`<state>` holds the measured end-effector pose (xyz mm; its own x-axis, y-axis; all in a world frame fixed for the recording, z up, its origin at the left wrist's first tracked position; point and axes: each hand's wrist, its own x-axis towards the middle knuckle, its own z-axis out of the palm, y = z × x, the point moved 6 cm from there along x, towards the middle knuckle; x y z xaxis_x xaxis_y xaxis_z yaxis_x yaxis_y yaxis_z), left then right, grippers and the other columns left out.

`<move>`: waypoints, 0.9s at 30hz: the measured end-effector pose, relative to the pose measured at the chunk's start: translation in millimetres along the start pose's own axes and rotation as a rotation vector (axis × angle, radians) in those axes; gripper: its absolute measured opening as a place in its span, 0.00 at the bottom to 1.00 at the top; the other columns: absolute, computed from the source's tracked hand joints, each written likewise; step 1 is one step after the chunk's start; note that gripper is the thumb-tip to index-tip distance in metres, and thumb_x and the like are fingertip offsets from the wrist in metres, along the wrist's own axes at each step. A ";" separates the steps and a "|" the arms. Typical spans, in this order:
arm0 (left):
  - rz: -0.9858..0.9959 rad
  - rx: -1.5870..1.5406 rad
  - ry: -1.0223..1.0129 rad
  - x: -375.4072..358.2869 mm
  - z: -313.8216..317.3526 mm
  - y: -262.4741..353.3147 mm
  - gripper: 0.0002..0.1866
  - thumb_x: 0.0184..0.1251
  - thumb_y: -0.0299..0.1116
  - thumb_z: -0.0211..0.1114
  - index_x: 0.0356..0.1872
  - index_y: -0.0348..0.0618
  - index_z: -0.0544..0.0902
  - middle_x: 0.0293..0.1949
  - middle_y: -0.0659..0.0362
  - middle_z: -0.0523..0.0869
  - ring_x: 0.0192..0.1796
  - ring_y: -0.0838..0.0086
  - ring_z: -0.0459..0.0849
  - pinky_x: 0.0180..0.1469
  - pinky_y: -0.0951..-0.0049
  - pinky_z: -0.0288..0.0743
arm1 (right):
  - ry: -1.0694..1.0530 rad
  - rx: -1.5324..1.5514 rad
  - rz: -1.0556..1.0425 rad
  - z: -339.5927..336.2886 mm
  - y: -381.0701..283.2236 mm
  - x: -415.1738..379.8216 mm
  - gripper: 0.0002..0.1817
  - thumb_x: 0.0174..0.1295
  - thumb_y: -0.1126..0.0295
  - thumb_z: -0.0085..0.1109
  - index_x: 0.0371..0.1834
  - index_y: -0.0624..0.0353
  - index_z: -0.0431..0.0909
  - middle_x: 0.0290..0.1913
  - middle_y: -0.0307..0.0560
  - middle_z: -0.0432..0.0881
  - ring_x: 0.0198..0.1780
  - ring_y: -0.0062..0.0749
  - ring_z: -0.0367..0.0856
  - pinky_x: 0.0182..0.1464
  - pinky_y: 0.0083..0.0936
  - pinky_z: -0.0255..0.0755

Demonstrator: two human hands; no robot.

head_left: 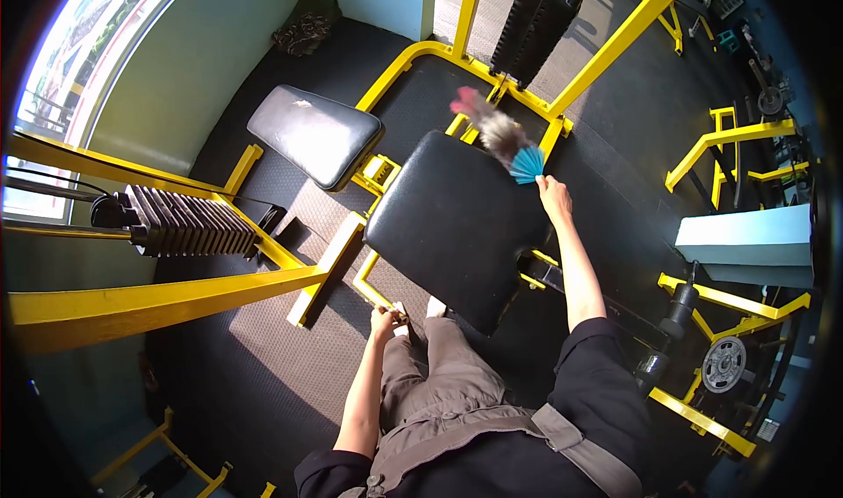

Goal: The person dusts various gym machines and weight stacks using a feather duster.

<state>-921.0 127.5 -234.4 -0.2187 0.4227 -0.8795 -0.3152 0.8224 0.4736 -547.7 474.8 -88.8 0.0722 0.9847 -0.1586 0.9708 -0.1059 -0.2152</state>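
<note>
My right hand (554,201) is closed around the handle end of a feather duster (502,136), which has a blue fan-shaped collar and a blurred grey and red head. The duster is over the far right corner of a black padded seat (457,226). My left hand (384,321) hangs low beside my leg, near the yellow frame bar; its fingers look curled, and whatever they hold, if anything, is too small to make out. Beyond the seat, to the left, lies a black padded backrest (316,133) with a worn spot.
Yellow machine posts (176,305) and a weight stack (189,221) stand at the left. Another weight stack (536,28) rises at the far side. Yellow racks (729,151), a bench (746,243) and a weight plate (724,364) are on the right.
</note>
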 end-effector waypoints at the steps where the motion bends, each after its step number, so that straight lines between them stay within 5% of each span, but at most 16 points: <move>1: 0.000 0.003 -0.002 -0.7 0.4 -0.7 0.10 0.57 0.20 0.55 0.40 0.34 0.69 0.33 0.52 0.77 0.34 0.68 0.80 0.34 0.64 0.82 | 0.052 0.063 0.017 5.2 4.1 -3.7 0.21 0.62 0.50 0.45 0.37 0.55 0.78 0.32 0.58 0.80 0.36 0.53 0.79 0.37 0.44 0.73; 5: 0.045 -0.038 0.033 -0.5 -0.8 0.9 0.07 0.56 0.22 0.58 0.34 0.31 0.72 0.28 0.52 0.77 0.28 0.68 0.79 0.28 0.65 0.78 | -0.016 0.046 -0.067 12.5 5.9 -25.2 0.21 0.63 0.49 0.43 0.36 0.56 0.76 0.30 0.60 0.80 0.35 0.57 0.78 0.36 0.46 0.73; 9: 0.035 -0.107 0.036 -1.4 0.1 -0.3 0.07 0.56 0.22 0.58 0.35 0.31 0.72 0.28 0.53 0.77 0.29 0.68 0.79 0.27 0.66 0.78 | 0.071 0.144 0.103 5.4 23.2 -34.6 0.22 0.63 0.48 0.42 0.35 0.58 0.75 0.31 0.60 0.80 0.37 0.59 0.77 0.39 0.48 0.72; 15: 0.040 -0.047 0.020 6.8 -2.0 -5.6 0.08 0.57 0.22 0.58 0.36 0.31 0.71 0.30 0.51 0.77 0.31 0.68 0.79 0.33 0.65 0.81 | -0.063 0.546 0.070 48.3 -32.3 -64.6 0.23 0.63 0.52 0.45 0.28 0.64 0.73 0.29 0.66 0.76 0.37 0.62 0.74 0.36 0.48 0.67; 19: 0.069 0.003 -0.001 7.4 -4.1 -5.2 0.10 0.56 0.24 0.59 0.36 0.31 0.71 0.32 0.51 0.77 0.33 0.66 0.81 0.31 0.66 0.81 | -0.121 0.444 -0.192 51.3 -110.2 -116.8 0.21 0.63 0.52 0.44 0.31 0.62 0.73 0.27 0.64 0.77 0.35 0.61 0.76 0.34 0.48 0.69; 23: 0.052 0.012 0.027 -1.9 -3.0 1.2 0.22 0.53 0.21 0.61 0.46 0.40 0.61 0.34 0.52 0.75 0.35 0.67 0.79 0.29 0.65 0.81 | -0.245 0.313 -0.237 40.5 -149.4 -135.5 0.20 0.63 0.51 0.45 0.32 0.59 0.74 0.28 0.58 0.79 0.35 0.56 0.78 0.35 0.44 0.73; 27: 0.186 0.057 0.071 -3.9 -6.5 11.7 0.14 0.50 0.14 0.59 0.36 0.35 0.65 0.27 0.54 0.76 0.26 0.68 0.81 0.23 0.68 0.82 | -0.143 0.269 -0.142 35.4 -169.3 -144.9 0.20 0.63 0.52 0.45 0.31 0.61 0.74 0.27 0.58 0.79 0.34 0.55 0.79 0.34 0.44 0.74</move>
<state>-929.8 133.0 -225.1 -0.3332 0.5433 -0.7706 -0.2113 0.7535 0.6225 -730.7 345.1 -63.5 -0.1111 0.9647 -0.2387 0.8724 -0.0203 -0.4884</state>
